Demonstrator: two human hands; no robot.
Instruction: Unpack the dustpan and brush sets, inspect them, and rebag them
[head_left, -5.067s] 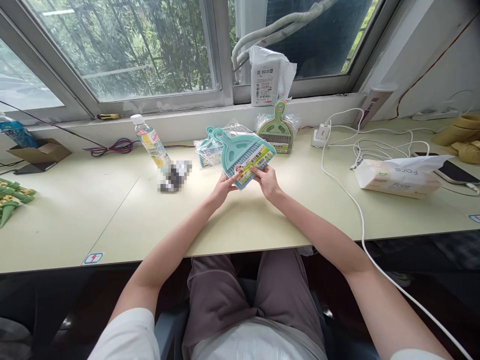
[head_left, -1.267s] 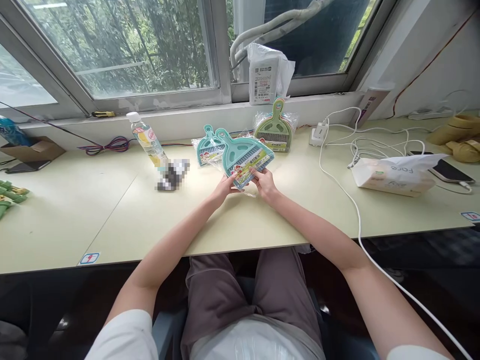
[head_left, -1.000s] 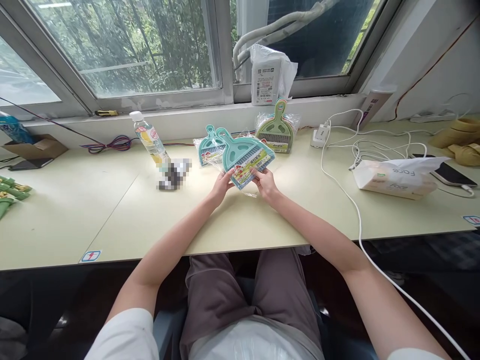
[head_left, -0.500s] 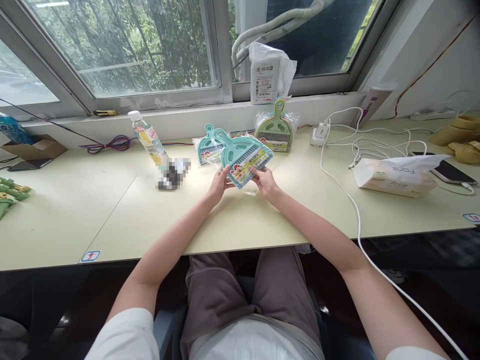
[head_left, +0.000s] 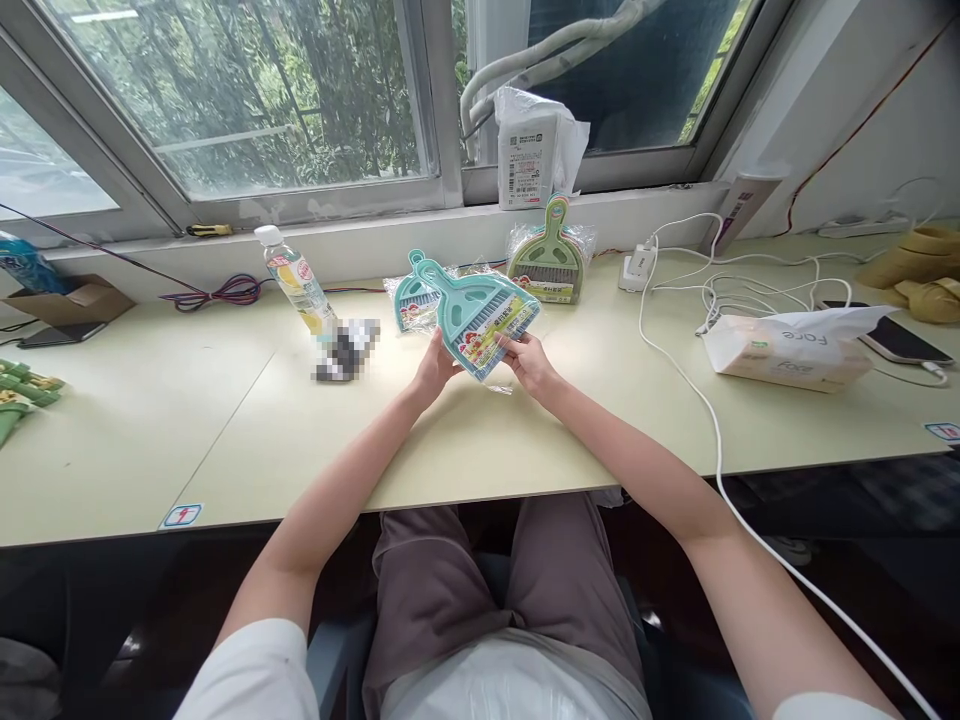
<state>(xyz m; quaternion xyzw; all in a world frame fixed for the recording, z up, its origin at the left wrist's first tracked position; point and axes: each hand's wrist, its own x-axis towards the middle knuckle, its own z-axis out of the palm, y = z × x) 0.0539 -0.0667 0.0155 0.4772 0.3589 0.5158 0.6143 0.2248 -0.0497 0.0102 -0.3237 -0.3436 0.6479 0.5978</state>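
A teal dustpan-and-brush set (head_left: 487, 318) with a yellow label is held up over the table, tilted, its handle toward the upper left. My left hand (head_left: 435, 370) grips its lower left edge, fingers partly behind it. On the lower right, my right hand (head_left: 529, 364) holds it with the thumb on the front. Behind it and to the left lies another teal set (head_left: 412, 298) in clear wrap, partly covered. A green dustpan set (head_left: 553, 262) in plastic leans upright at the back, with more colours behind it.
A drink bottle (head_left: 298, 285) stands back left beside a pixelated item (head_left: 345, 352). On the right are a tissue pack (head_left: 791, 350), a phone (head_left: 904, 342), a charger (head_left: 639, 265) and a white cable (head_left: 716, 430) crossing the table edge.
The held teal set has shifted slightly left and turned a little, and my left hand has moved slightly left with it. Both hands keep their hold.
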